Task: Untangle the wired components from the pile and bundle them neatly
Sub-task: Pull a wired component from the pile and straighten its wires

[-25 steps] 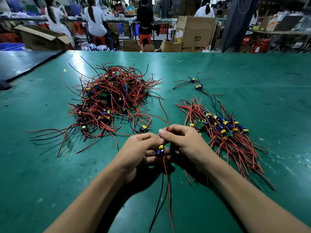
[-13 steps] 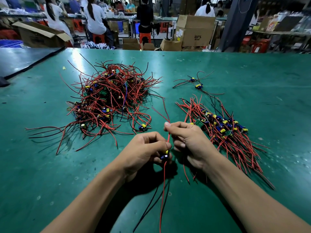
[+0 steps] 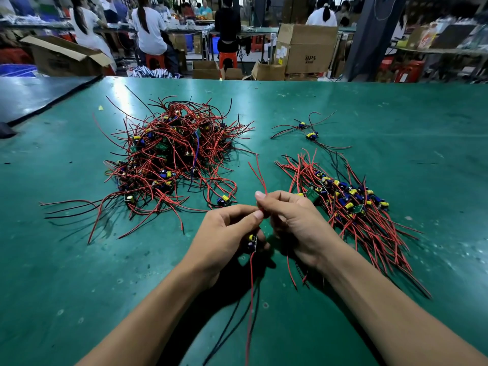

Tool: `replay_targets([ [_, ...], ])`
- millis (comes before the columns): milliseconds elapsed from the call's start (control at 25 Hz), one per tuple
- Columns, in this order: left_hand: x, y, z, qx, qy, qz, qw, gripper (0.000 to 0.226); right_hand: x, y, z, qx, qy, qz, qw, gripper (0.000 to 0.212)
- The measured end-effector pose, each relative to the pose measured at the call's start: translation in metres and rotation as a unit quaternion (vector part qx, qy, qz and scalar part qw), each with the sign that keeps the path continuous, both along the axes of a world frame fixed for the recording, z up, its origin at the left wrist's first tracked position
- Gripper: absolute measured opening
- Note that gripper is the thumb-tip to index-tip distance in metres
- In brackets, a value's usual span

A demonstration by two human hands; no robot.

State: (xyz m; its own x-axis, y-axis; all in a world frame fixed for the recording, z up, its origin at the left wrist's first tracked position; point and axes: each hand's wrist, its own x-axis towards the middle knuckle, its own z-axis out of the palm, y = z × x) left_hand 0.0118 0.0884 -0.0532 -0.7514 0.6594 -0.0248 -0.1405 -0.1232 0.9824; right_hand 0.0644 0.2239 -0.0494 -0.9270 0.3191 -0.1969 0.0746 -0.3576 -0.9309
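A tangled pile (image 3: pixel 169 154) of small circuit boards with red and black wires lies on the green table at the left. To the right lies a sorted row (image 3: pixel 348 199) of boards with their wires fanned out. My left hand (image 3: pixel 224 239) grips one wired component (image 3: pixel 252 241) with a yellow and blue part; its red and black wires trail toward me. My right hand (image 3: pixel 293 220) pinches the component's upper red wires (image 3: pixel 260 178), whose ends stick up above my thumb. The two hands touch at the fingertips.
Two loose wired components (image 3: pixel 307 130) lie behind the sorted row. The green table (image 3: pixel 396 122) meets a darker table (image 3: pixel 31 93) at the far left. Cardboard boxes (image 3: pixel 306 48) and seated people (image 3: pixel 150 33) are beyond the far edge.
The upper red wires have come free of the tangled pile and now stand short above my right thumb. Both hands stay close together at the component.
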Motion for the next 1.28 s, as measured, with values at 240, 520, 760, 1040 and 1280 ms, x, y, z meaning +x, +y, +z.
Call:
replay_targets([
  [240, 0.000, -0.004, 0.002, 0.041, -0.090, -0.046, 0.994, 0.012, 0.007, -0.005, 0.008, -0.077, 0.038, 0.126, 0.988, 0.012],
  [520, 0.001, -0.001, 0.003, 0.024, -0.035, -0.039, 0.998, 0.012, -0.002, -0.005, -0.002, -0.014, 0.060, -0.046, 0.997, 0.013],
  [760, 0.004, 0.001, 0.002, -0.003, 0.029, -0.046, 0.999, 0.017, -0.008, 0.003, -0.011, 0.181, 0.055, -0.187, 0.964, 0.029],
  [1040, 0.004, 0.002, 0.002, -0.004, -0.021, -0.025, 0.999, 0.015, -0.007, 0.002, -0.010, 0.124, 0.035, -0.125, 0.984, 0.033],
  [1280, 0.002, 0.004, 0.003, 0.026, -0.046, 0.002, 0.999, 0.015, -0.004, -0.008, -0.004, 0.020, 0.032, -0.026, 0.999, 0.030],
])
